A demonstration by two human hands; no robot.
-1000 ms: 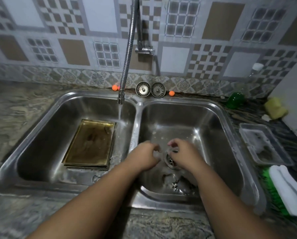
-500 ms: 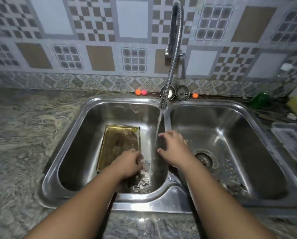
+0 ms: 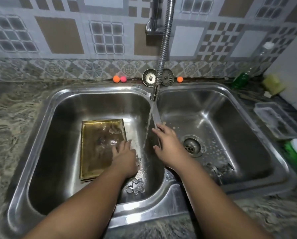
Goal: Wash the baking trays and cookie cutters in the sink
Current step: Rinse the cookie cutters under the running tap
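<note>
Washing appears barely begun: left hand (image 3: 125, 157) and right hand (image 3: 168, 144) are open, empty; baking tray (image 3: 96, 149) and cookie cutter (image 3: 135, 186) await scrubbing.

The left grip (image 3: 125, 157) covers the tray (image 3: 96, 152) at its 4 o'clock corner and part of a cutter (image 3: 137, 161); its fingers are blurred. The tap (image 3: 165, 49) runs off the top edge. At 3 o'clock the frame edge cuts the brush (image 3: 294, 152). Metal pieces (image 3: 218, 168) in the right basin (image 3: 247, 118) are too blurred to identify.
</note>
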